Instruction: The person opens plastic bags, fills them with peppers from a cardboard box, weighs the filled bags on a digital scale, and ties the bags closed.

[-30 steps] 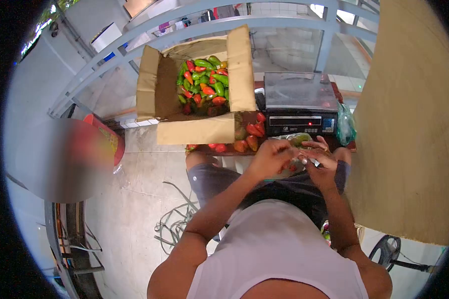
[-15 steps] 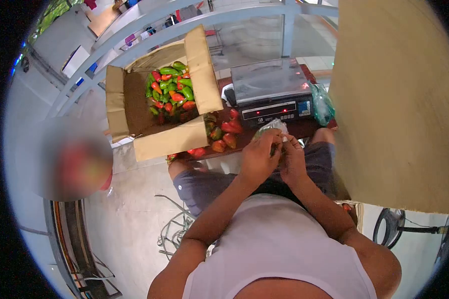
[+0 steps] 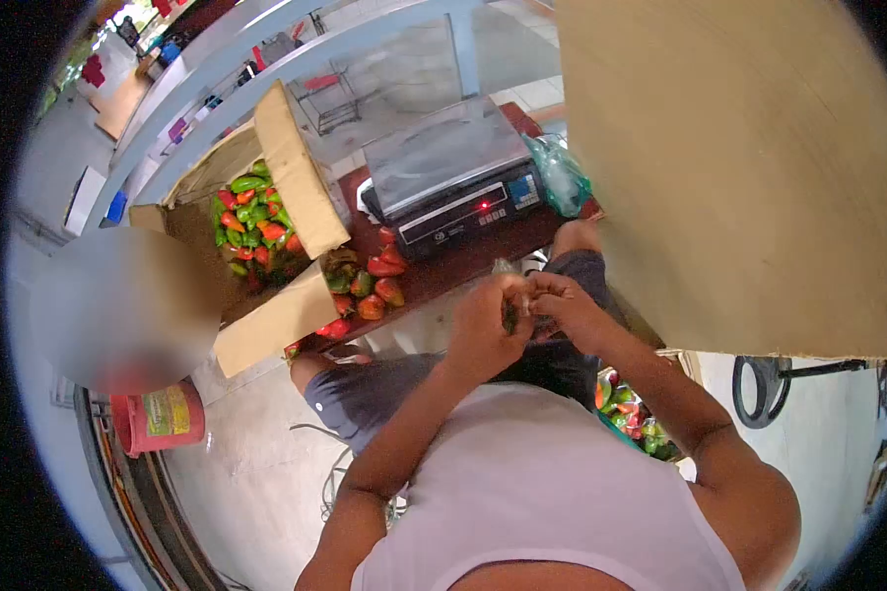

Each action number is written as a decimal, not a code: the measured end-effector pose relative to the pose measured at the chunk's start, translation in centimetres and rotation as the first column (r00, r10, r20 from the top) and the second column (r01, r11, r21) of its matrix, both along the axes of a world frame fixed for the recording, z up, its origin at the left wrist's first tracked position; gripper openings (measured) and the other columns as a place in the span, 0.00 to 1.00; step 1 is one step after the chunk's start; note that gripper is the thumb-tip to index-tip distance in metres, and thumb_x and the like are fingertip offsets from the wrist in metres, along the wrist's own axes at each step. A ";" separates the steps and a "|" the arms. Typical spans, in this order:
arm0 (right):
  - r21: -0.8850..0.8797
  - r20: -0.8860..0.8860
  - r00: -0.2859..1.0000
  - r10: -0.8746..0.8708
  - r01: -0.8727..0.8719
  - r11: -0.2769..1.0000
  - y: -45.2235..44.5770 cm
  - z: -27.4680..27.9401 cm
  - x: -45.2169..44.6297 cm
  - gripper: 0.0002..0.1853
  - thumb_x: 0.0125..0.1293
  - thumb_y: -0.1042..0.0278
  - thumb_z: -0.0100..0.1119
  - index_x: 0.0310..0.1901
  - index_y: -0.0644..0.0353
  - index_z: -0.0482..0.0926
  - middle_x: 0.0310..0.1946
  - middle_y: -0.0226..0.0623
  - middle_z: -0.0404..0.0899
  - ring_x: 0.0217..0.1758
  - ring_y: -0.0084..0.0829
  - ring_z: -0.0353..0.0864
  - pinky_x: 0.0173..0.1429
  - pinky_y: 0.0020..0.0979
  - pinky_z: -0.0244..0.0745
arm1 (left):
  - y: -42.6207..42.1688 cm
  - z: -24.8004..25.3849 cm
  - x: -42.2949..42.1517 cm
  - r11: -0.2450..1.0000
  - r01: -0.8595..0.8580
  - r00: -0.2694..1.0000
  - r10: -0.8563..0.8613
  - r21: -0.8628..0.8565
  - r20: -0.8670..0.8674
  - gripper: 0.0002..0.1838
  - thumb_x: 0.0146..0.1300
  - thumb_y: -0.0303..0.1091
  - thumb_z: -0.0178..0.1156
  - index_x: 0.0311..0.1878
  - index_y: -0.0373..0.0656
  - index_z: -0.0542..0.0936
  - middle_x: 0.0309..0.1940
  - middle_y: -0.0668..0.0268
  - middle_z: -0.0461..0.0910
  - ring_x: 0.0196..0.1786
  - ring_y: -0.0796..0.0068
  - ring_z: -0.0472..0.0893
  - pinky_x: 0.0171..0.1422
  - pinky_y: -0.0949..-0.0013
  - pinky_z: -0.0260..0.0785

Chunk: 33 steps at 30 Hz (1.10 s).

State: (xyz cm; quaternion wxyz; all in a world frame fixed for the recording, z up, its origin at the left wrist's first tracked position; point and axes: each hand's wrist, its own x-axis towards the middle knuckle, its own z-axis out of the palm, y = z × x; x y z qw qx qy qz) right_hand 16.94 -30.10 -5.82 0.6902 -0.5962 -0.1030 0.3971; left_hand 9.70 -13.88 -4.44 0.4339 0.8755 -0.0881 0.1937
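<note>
My left hand [image 3: 487, 330] and my right hand [image 3: 574, 313] meet above my lap, in front of the scale. Both are closed, with fingertips pinched together on a small clear plastic bag [image 3: 504, 266]. Only its upper edge and a dark green bit of its contents show; the fingers cover the rest. Ahead is a digital scale [image 3: 463, 212] with a bare metal plate and red lit digits. Left of the scale, loose red and dark green peppers [image 3: 370, 286] lie at the edge of the dark red table [image 3: 483, 258].
An open cardboard box [image 3: 304, 187] of red and green peppers stands at left. A green plastic bag [image 3: 559, 175] lies beside the scale. A large cardboard panel [image 3: 739, 177] rises at right. More bagged peppers [image 3: 633, 419] sit low beside me. A pink bucket [image 3: 158, 419] stands on the floor.
The view has swung, so the scale and box appear further left. My hands stay together on the plastic bag, now lower. The bagged peppers at my right and the bucket have come into view.
</note>
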 end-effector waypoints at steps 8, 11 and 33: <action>0.142 0.656 0.741 -0.145 0.067 0.988 -2.9 -0.7 0.1 0.04 0.67 0.74 0.53 0.42 0.56 0.73 0.34 0.25 0.72 0.35 0.17 0.71 0.40 0.22 0.69 | -0.1 -4.6 4.2 0.921 -0.067 0.997 0.077 -0.383 0.012 0.26 0.63 0.28 0.65 0.63 0.44 0.69 0.47 0.60 0.79 0.50 0.65 0.82 0.55 0.66 0.76; 0.222 0.663 0.679 -0.316 0.224 0.949 -5.4 2.7 -0.3 0.04 0.68 0.72 0.59 0.42 0.59 0.75 0.38 0.30 0.75 0.39 0.23 0.74 0.46 0.28 0.74 | -2.2 -4.6 5.9 0.181 -0.175 0.788 -0.564 -0.968 -0.248 0.28 0.70 0.35 0.61 0.71 0.47 0.66 0.53 0.63 0.78 0.51 0.69 0.82 0.61 0.69 0.75; -0.506 0.479 0.673 -0.564 0.737 0.449 -31.1 -21.3 -12.8 0.31 0.66 0.50 0.69 0.61 0.64 0.76 0.55 0.38 0.82 0.57 0.29 0.80 0.64 0.30 0.73 | -3.4 -13.1 28.6 0.951 0.145 0.989 -0.146 0.274 -0.019 0.08 0.59 0.30 0.65 0.41 0.41 0.84 0.43 0.56 0.86 0.43 0.52 0.86 0.49 0.57 0.79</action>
